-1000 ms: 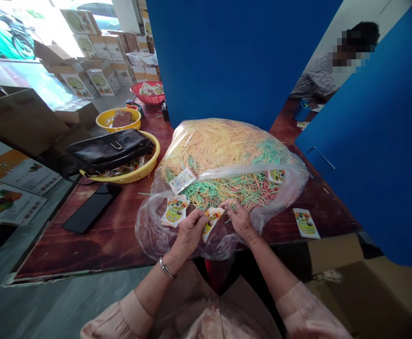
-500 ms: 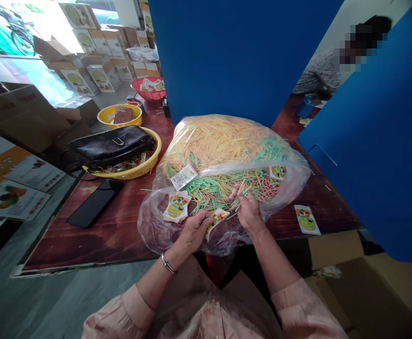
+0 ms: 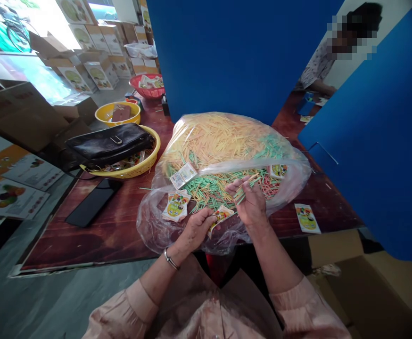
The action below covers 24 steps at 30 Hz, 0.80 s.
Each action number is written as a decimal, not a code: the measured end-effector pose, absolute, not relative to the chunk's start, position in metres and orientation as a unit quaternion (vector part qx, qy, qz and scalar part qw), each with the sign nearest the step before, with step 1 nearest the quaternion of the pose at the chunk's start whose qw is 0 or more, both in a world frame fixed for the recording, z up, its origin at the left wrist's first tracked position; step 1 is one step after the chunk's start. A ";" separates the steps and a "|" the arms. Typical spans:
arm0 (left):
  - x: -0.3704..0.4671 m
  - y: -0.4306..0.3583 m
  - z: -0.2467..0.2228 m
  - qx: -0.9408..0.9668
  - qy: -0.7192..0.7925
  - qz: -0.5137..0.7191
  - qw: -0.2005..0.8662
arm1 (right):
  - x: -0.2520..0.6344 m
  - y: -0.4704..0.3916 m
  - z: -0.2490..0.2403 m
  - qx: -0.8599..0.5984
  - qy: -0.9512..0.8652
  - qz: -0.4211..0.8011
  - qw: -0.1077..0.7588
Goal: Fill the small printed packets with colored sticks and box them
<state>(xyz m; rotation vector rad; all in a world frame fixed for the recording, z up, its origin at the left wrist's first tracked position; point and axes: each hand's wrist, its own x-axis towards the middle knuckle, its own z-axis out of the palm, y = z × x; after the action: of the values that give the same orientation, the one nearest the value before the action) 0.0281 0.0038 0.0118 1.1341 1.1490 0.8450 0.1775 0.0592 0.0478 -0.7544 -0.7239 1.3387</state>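
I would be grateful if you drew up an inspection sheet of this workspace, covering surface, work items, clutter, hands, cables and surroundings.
Surface: dark red table, glossy, with a stray green stick left of the bag.
Job's things: open plastic bag of coloured sticks; printed packets at its near-left edge; lone packet on the table at right.
Clutter: phone; black handbag lying across a yellow basket; smaller yellow basket behind.
Hands: left hand grips an opened-out packet; right hand holds several sticks.
Cables: nothing seen.
Surroundings: blue panels; stacked cartons, far left; another person beyond the panels.
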 end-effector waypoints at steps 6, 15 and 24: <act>0.029 0.002 0.022 0.456 0.467 0.372 0.660 | 0.171 0.052 0.051 -0.319 -0.370 0.563 0.666; 0.033 0.002 0.023 0.424 0.440 0.392 0.687 | 0.168 0.039 0.038 -0.305 -0.411 0.563 0.649; 0.034 0.001 0.011 0.419 0.447 0.411 0.675 | 0.163 0.027 0.021 -0.315 -0.374 0.566 0.664</act>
<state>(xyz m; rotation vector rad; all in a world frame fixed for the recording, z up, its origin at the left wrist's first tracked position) 0.0344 0.0011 0.0107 0.9434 1.0049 0.9239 0.1629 0.0273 0.0215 -0.7122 -0.8451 1.2785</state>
